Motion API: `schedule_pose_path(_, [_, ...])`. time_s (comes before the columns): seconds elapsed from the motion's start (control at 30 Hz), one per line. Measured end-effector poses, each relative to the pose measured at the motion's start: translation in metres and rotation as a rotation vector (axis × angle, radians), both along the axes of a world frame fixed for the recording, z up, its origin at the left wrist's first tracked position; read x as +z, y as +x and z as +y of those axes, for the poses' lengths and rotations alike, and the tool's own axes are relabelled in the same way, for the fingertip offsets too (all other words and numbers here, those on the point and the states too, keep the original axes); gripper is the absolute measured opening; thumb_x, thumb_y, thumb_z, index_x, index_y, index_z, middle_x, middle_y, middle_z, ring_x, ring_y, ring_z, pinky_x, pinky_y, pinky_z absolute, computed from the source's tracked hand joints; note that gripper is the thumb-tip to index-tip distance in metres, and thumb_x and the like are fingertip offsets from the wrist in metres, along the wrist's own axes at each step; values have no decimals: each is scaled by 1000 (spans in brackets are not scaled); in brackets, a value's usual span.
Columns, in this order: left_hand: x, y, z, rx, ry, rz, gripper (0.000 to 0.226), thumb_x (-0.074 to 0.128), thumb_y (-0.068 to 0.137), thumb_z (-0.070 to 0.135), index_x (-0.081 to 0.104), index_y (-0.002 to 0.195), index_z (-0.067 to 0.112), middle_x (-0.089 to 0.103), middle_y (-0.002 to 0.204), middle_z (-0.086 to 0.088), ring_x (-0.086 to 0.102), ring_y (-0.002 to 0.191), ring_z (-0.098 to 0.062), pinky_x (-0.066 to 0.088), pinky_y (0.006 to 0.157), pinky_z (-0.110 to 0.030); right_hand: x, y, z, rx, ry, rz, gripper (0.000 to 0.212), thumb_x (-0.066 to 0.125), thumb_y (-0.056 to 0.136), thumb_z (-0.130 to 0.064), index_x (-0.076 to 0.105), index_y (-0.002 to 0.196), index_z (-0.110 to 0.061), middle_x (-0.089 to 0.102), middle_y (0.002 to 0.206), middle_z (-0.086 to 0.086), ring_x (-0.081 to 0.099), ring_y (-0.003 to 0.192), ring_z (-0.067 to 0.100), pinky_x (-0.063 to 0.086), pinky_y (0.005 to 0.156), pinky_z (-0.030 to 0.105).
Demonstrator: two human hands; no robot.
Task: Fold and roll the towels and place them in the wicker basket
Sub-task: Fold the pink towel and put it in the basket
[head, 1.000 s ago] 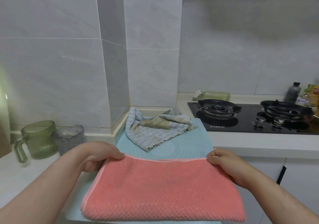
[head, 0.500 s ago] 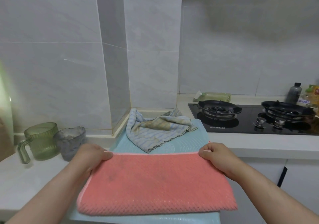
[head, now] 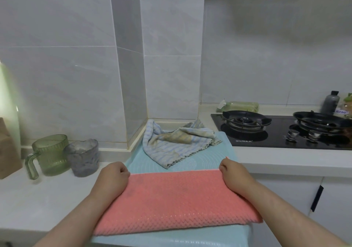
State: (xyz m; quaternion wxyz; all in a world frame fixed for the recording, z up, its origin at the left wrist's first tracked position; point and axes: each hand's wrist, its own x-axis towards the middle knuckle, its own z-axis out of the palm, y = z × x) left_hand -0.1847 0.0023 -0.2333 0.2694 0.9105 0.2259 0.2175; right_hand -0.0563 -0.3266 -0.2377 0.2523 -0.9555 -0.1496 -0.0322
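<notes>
- While the pink towel lies folded flat across the light blue mat at lower centre, both hands hold its far corners.
- The left hand, at centre left, has its fingers curled round the towel's far left corner, knuckles up.
- The right hand, at centre right, pinches the far right corner, with a tip of pink edge poking up above its fingers.
- The towel's near edge lies close to the mat's front edge at the bottom of the frame.
- A crumpled striped towel sits on the far end of the mat, just above centre, apart from the pink one.
- At middle left, a green mug and a grey cup stand side by side on the white counter.
- At middle right is a black gas hob, with a pale green bottle lying on its side behind it and a dark bottle upright at the right edge.
</notes>
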Motion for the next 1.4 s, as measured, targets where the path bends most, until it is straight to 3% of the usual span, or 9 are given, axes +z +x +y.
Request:
schedule_pose_path(0.2, [27,-45,-33,-280,242,114,41,44,101,37,51,139,25,38,153,5,34,141,-13,25,113,-29,28,-62,-13,88,-223,-195,42,29,104,-40,45,141,-30,36,153,-2,35,138,20,27,114,36])
schedule_pose_path(0.37, [12,-66,-81,-492,342,432,94,-1,73,81,5,155,36,-4,163,10,-5,150,-11,-3,120,-37,23,-126,9,335,-295,-60,86,-8,79,-72,22,152,-37,11,164,-6,5,151,14,-4,121,42])
schedule_pose_path(0.5, [1,-64,-79,-471,414,484,117,-17,47,84,-3,154,38,-10,162,10,-9,150,-11,-7,120,-37,11,-125,1,315,-320,-1,113,-22,53,-73,11,154,-38,3,164,-7,-1,151,15,-6,121,43])
schedule_pose_path(0.7, [2,-71,-83,-432,402,449,107,-9,60,87,5,154,39,-3,162,12,-4,150,-9,-4,121,-36,10,-127,-4,310,-238,68,82,-3,82,-72,14,155,-37,5,164,-9,0,151,13,-3,121,39])
schedule_pose_path(0.83, [1,-103,-70,-185,381,209,71,29,83,69,51,137,29,51,141,6,47,127,-14,35,104,-30,8,-131,-27,103,71,29,53,45,99,-40,37,147,-17,42,146,-1,39,133,14,30,109,26])
schedule_pose_path(0.93, [-4,-135,-51,66,181,125,38,57,82,45,63,113,24,61,112,-3,56,98,-20,41,82,-32,0,-135,-50,-110,284,151,25,53,95,-32,56,113,-15,59,107,-2,57,94,15,45,81,31])
schedule_pose_path(1.07, [-10,-157,-41,138,-456,-32,18,75,81,9,63,93,1,64,87,-21,57,72,-29,49,73,-37,-3,-142,-68,-182,838,472,11,57,91,-7,52,81,-5,55,64,8,50,56,21,53,64,35])
schedule_pose_path(1.17, [-7,-161,-48,69,-850,-117,11,63,89,-3,59,99,-2,60,72,-24,56,60,-29,51,59,-34,-1,-147,-74,-218,976,516,14,55,92,0,53,79,-4,53,61,10,49,56,19,54,63,32])
schedule_pose_path(1.4, [11,-157,-57,43,-937,-20,6,57,95,10,57,92,4,67,71,-19,63,60,-27,45,57,-26,1,-147,-70,-229,1259,797,5,54,95,-2,57,90,-3,60,71,14,50,56,16,50,43,20])
